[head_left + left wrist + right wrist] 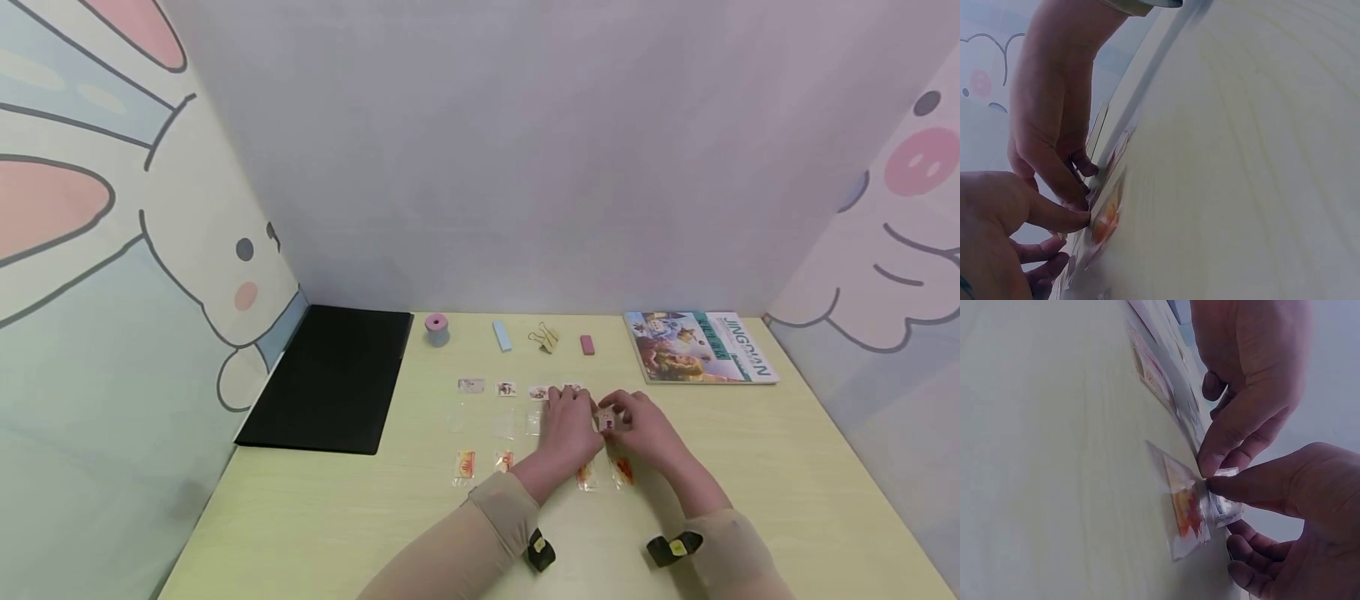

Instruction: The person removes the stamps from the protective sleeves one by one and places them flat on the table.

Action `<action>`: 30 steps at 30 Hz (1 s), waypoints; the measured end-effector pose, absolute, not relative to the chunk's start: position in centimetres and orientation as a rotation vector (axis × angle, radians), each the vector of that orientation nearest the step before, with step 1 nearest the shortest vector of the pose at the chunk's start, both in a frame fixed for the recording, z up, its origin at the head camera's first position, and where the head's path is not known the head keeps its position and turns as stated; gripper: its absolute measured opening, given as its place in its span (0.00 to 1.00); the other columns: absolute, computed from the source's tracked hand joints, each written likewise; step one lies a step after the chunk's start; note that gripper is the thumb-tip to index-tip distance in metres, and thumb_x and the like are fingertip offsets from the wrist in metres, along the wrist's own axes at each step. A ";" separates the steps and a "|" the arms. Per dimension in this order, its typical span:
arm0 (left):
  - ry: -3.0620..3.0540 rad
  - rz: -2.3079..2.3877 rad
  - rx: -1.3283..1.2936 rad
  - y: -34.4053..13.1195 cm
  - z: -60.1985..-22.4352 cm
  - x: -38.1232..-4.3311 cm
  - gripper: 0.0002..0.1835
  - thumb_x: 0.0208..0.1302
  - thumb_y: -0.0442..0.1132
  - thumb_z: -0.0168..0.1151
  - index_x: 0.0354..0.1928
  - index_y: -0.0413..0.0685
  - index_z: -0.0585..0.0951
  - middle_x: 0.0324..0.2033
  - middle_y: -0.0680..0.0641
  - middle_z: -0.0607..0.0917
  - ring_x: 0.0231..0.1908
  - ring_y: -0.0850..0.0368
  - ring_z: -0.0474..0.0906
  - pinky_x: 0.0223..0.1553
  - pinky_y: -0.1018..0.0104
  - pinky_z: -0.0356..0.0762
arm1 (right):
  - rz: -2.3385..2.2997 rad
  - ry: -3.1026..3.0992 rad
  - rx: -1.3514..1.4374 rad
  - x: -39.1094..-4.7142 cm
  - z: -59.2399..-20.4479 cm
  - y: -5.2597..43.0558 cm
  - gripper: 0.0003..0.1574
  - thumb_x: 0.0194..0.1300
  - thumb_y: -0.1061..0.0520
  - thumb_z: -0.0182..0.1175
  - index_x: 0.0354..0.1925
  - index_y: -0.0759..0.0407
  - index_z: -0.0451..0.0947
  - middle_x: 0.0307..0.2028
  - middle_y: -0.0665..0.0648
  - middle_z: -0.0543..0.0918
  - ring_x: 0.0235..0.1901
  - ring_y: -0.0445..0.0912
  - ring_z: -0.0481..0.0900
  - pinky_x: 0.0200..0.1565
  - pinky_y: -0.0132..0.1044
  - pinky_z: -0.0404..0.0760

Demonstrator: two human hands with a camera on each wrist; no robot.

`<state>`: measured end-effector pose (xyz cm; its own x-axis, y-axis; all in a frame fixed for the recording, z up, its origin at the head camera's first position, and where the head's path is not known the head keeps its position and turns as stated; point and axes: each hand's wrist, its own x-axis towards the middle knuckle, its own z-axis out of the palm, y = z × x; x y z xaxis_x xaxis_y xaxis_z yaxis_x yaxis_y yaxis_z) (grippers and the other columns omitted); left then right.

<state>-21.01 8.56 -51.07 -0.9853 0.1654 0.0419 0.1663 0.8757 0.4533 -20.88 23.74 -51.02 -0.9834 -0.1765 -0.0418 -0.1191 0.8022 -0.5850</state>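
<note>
Between both hands is a small printed card in a clear plastic sleeve (607, 419). My right hand (641, 429) pinches it from the right, thumb on the near side and fingers behind. From the other side my left hand (570, 429) grips its edge with thumb and fingertips. Just in front of the hands lies an orange-printed card in a clear sleeve (1185, 506), with others like it to the left. Small picture cards (506, 388) form a row farther back, partly hidden by the left hand. Clear sleeves (504, 423) lie between the rows.
Along the back stand or lie a pink-and-blue spool (437, 330), a light blue bar (502, 336), a gold binder clip (545, 337) and a pink eraser (587, 344). A black folder (330, 375) lies left, a magazine (701, 348) back right.
</note>
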 end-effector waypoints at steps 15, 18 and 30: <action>-2.667 -1.708 -0.210 7.6 -51.4 -21.4 0.10 0.54 0.45 0.67 0.37 0.55 0.77 0.26 0.61 0.80 0.31 0.67 0.71 0.32 0.73 0.69 | -1.737 2.562 -0.052 -20.8 -50.2 24.3 0.22 0.59 0.46 0.63 0.46 0.57 0.76 0.38 0.61 0.82 0.33 0.48 0.81 0.38 0.43 0.81; -2.527 -1.980 -0.204 7.4 -51.1 -21.5 0.06 0.55 0.42 0.67 0.32 0.51 0.80 0.26 0.57 0.81 0.28 0.66 0.75 0.30 0.73 0.72 | -1.897 2.423 -0.024 -20.6 -50.1 24.3 0.25 0.60 0.46 0.62 0.47 0.63 0.74 0.40 0.62 0.82 0.36 0.47 0.82 0.41 0.43 0.81; -2.330 -2.263 -0.217 6.8 -50.9 -21.9 0.03 0.58 0.37 0.64 0.33 0.53 0.83 0.28 0.51 0.82 0.29 0.64 0.74 0.29 0.71 0.71 | -2.183 1.738 -0.181 -20.6 -50.3 25.4 0.17 0.71 0.59 0.48 0.51 0.71 0.68 0.43 0.56 0.78 0.43 0.46 0.81 0.47 0.39 0.79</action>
